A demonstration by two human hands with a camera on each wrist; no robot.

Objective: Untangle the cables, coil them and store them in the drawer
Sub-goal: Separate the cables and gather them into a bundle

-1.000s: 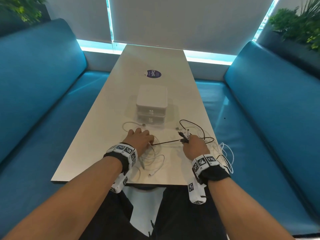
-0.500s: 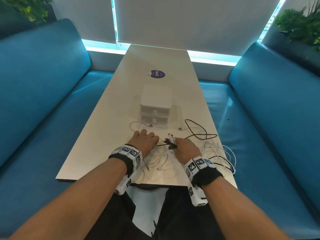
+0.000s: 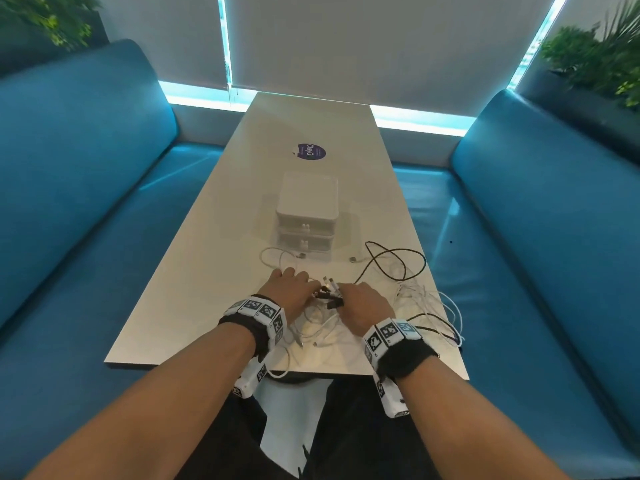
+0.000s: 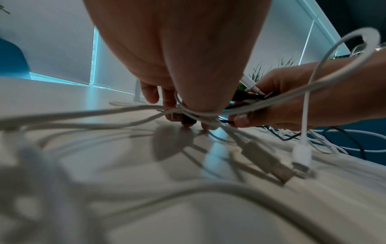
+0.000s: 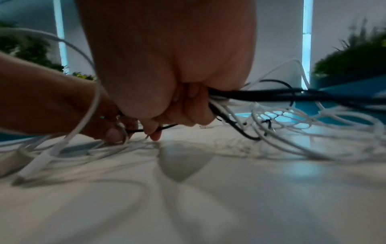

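Observation:
White cables [image 3: 426, 299] and a black cable [image 3: 398, 261] lie tangled on the near end of the white table [image 3: 207, 271]. My hands meet over the tangle. My right hand [image 3: 356, 299] grips a bundle of black and white cables [image 5: 221, 99], and several plug ends [image 3: 329, 289] stick up beside it. My left hand [image 3: 294, 287] pinches the black cable's plug [image 4: 179, 117] against the table, with white cable looped over its fingers. The white two-drawer unit [image 3: 306, 216] stands behind the hands, both drawers closed.
Loose white cable ends [image 3: 280, 258] lie in front of the drawer unit, and some loops hang over the table's right edge [image 3: 450, 327]. A purple sticker [image 3: 311, 152] sits farther back. Blue benches [image 3: 86, 237] flank the table on both sides.
My right hand has moved left with the plug ends until it meets my left hand. The taut black cable between the hands is gone. My left hand has stayed put.

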